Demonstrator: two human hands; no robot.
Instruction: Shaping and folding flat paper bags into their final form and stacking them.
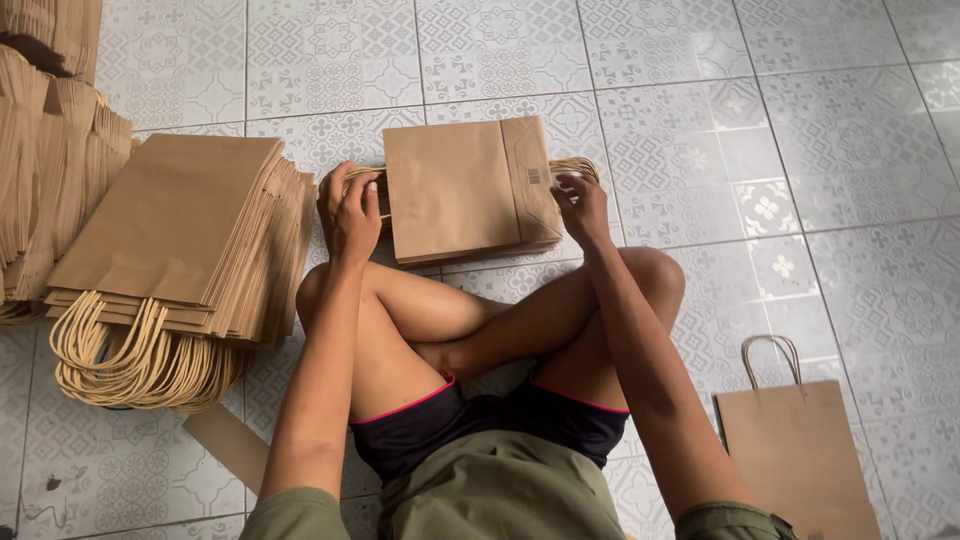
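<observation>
A small stack of flat brown paper bags [460, 190] lies on the tiled floor in front of my crossed legs. My left hand [347, 210] grips the twisted paper handles at the stack's left edge. At the right edge, my right hand [580, 203] pinches the handles that stick out there. The top bag shows its folded bottom flap on the right side.
A tall pile of flat paper bags [180, 235] with looped handles [130, 360] lies to my left. More bags [50, 140] are heaped at the far left. One single bag [795, 455] lies at the lower right. A brown card strip [228, 440] rests by my left knee.
</observation>
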